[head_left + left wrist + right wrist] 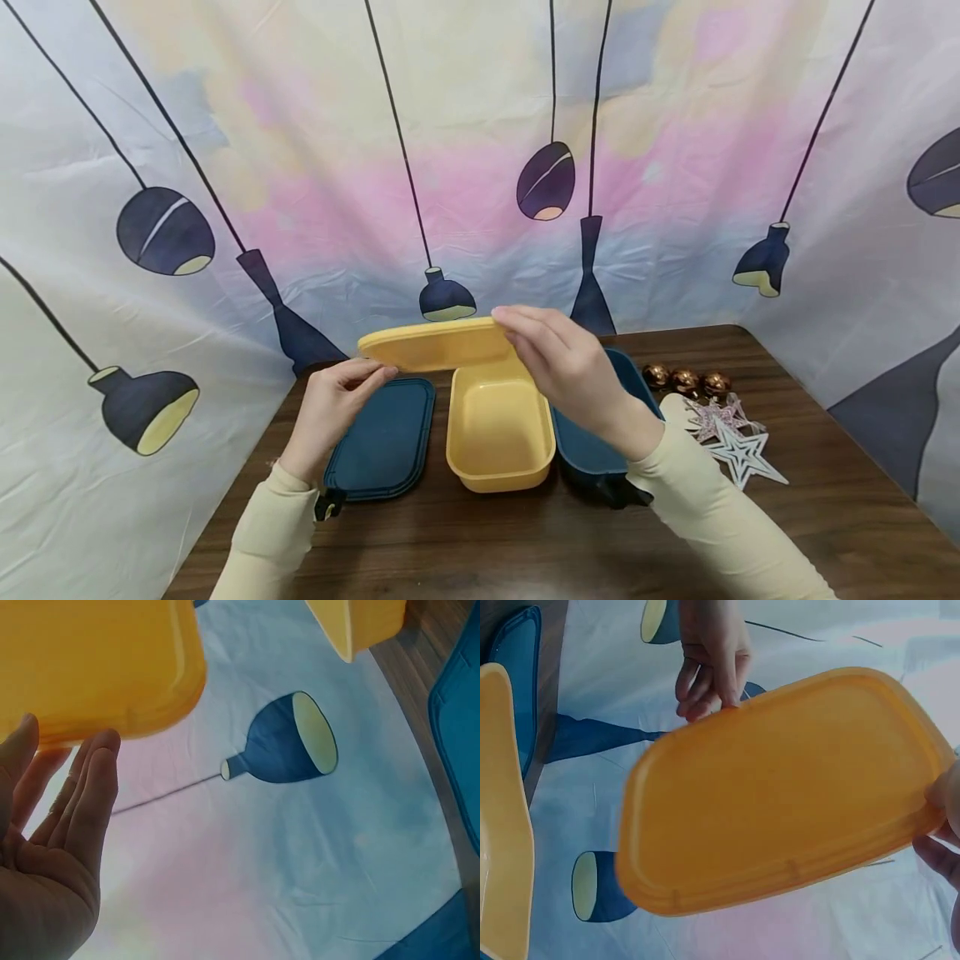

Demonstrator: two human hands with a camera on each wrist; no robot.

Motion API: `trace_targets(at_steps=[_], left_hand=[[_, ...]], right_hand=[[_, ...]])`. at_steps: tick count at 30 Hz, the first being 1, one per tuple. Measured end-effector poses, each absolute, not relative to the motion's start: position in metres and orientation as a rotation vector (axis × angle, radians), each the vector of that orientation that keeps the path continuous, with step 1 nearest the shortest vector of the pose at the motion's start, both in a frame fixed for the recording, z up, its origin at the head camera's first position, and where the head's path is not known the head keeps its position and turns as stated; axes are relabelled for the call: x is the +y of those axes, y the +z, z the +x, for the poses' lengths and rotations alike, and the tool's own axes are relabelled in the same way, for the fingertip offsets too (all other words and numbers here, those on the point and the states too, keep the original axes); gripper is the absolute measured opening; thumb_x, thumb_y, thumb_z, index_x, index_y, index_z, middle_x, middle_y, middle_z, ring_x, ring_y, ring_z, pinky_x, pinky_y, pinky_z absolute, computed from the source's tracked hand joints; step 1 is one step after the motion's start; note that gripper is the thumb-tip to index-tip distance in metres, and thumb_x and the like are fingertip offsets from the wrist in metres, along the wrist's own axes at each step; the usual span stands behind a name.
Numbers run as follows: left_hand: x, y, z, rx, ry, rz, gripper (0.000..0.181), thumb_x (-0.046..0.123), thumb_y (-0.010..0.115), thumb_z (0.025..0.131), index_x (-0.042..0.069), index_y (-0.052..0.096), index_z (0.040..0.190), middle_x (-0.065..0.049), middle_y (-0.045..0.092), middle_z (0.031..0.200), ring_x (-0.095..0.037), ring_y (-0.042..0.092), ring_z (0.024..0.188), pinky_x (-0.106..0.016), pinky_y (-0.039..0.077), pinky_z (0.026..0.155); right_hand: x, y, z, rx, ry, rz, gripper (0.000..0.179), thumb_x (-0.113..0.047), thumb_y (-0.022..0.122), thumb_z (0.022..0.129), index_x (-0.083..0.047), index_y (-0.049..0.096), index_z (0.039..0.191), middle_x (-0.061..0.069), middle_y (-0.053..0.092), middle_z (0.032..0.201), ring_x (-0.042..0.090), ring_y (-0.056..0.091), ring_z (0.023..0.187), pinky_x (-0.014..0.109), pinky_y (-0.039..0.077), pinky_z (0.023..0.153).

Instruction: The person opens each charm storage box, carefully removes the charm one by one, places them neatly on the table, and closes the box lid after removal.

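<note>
A yellow lid (442,348) is tilted in the air above a yellow lunch box (498,482). My left hand (330,408) pinches the lid's left edge between thumb and fingers. At the other end, my right hand (566,367) grips the lid with its fingers on the upper edge. The right wrist view shows the broad face of the lid (780,795), with the left hand (714,660) at its long edge and the right hand (946,817) at a corner. The yellow box stands uncovered, its inside visible in the head view.
A dark blue lid (384,442) lies flat left of the yellow box. To the right stands a blue box (592,461), partly behind my right forearm. Several copper balls (686,381) and star ornaments (742,454) lie farther right. A printed cloth (480,167) hangs behind the wooden table (480,550).
</note>
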State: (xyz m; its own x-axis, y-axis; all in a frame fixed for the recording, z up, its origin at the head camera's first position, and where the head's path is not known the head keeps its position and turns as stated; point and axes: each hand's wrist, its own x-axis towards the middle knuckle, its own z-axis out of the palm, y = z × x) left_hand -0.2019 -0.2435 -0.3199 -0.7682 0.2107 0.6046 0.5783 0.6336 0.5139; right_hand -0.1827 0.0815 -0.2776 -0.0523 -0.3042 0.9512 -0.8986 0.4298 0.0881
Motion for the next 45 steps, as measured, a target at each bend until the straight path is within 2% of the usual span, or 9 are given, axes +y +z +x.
trace_targets(at_steps=[3, 7, 11, 17, 20, 26, 33, 40, 45], left_hand=[[-0.238, -0.32, -0.2, -2.339, -1.005, -0.691, 0.014, 0.017, 0.074, 0.093, 0.017, 0.082, 0.105, 0.004, 0.076, 0.098, -0.009, 0.068, 0.085, -0.016, 0.051, 0.07], [-0.23, -0.318, -0.195, -2.379, -1.087, -0.723, 0.018, 0.023, 0.074, 0.094, 0.019, 0.081, 0.111, 0.005, 0.076, 0.105, -0.01, 0.07, 0.098, -0.022, 0.055, 0.079], [-0.222, -0.318, -0.191, -2.436, -1.18, -0.681, 0.022, 0.032, 0.073, 0.095, 0.022, 0.08, 0.112, 0.008, 0.076, 0.106, -0.007, 0.07, 0.097, -0.027, 0.057, 0.08], [-0.213, -0.327, -0.191, -2.505, -1.358, -0.671, 0.026, 0.027, 0.072, 0.095, 0.012, 0.077, 0.115, -0.003, 0.076, 0.098, -0.019, 0.073, 0.081, -0.035, 0.061, 0.071], [-0.21, -0.334, -0.193, -2.542, -1.427, -0.649, 0.03, 0.031, 0.072, 0.095, 0.009, 0.077, 0.115, -0.005, 0.076, 0.091, -0.019, 0.073, 0.075, -0.038, 0.061, 0.07], [-0.204, -0.352, -0.198, -2.637, -1.501, -0.549, 0.034, 0.033, 0.072, 0.095, 0.006, 0.076, 0.115, -0.005, 0.074, 0.085, -0.028, 0.073, 0.075, -0.033, 0.061, 0.066], [-0.202, -0.374, -0.21, -2.688, -1.61, -0.49, 0.037, 0.029, 0.073, 0.095, -0.001, 0.074, 0.117, -0.012, 0.075, 0.09, -0.026, 0.074, 0.074, -0.038, 0.061, 0.068], [-0.201, -0.389, -0.224, -2.714, -1.655, -0.411, 0.036, 0.027, 0.073, 0.095, -0.001, 0.073, 0.118, -0.01, 0.075, 0.089, -0.037, 0.073, 0.079, -0.041, 0.061, 0.07], [-0.199, -0.396, -0.232, -2.743, -1.645, -0.352, 0.035, 0.024, 0.072, 0.096, -0.002, 0.073, 0.119, -0.009, 0.074, 0.088, -0.034, 0.073, 0.078, -0.046, 0.061, 0.075]], right_hand=[[0.089, -0.274, -0.186, -1.602, 0.737, 1.05, 0.028, -0.009, 0.061, 0.102, 0.002, 0.065, 0.128, 0.016, 0.069, 0.118, 0.029, 0.068, 0.104, 0.035, 0.057, 0.083], [0.098, -0.272, -0.191, -1.642, 0.799, 0.984, 0.037, 0.0, 0.067, 0.096, 0.002, 0.063, 0.133, 0.016, 0.068, 0.119, 0.026, 0.066, 0.097, 0.032, 0.054, 0.076], [0.106, -0.272, -0.197, -1.766, 0.848, 0.904, 0.044, 0.002, 0.068, 0.095, 0.0, 0.061, 0.138, 0.016, 0.068, 0.121, 0.021, 0.061, 0.088, 0.03, 0.05, 0.069], [0.113, -0.281, -0.214, -1.974, 0.916, 0.804, 0.041, -0.005, 0.067, 0.098, -0.002, 0.062, 0.138, 0.016, 0.067, 0.125, 0.021, 0.061, 0.082, 0.036, 0.051, 0.061], [0.114, -0.288, -0.227, -2.115, 0.937, 0.765, 0.041, -0.009, 0.066, 0.099, -0.002, 0.061, 0.139, 0.017, 0.066, 0.126, 0.022, 0.063, 0.081, 0.036, 0.052, 0.062], [0.113, -0.309, -0.256, -2.391, 0.972, 0.713, 0.043, -0.013, 0.064, 0.101, -0.004, 0.058, 0.142, 0.018, 0.064, 0.129, 0.023, 0.064, 0.083, 0.035, 0.054, 0.066], [0.107, -0.33, -0.283, -2.587, 0.954, 0.676, 0.042, -0.013, 0.062, 0.102, -0.002, 0.057, 0.142, 0.016, 0.065, 0.113, 0.026, 0.062, 0.089, 0.035, 0.053, 0.069], [0.103, -0.348, -0.31, -2.694, 1.006, 0.664, 0.042, -0.014, 0.06, 0.103, -0.002, 0.056, 0.143, 0.02, 0.063, 0.126, 0.03, 0.063, 0.106, 0.037, 0.056, 0.079], [0.099, -0.36, -0.326, -2.735, 1.043, 0.665, 0.04, -0.013, 0.059, 0.104, -0.003, 0.057, 0.142, 0.019, 0.062, 0.131, 0.031, 0.063, 0.111, 0.04, 0.056, 0.084]])
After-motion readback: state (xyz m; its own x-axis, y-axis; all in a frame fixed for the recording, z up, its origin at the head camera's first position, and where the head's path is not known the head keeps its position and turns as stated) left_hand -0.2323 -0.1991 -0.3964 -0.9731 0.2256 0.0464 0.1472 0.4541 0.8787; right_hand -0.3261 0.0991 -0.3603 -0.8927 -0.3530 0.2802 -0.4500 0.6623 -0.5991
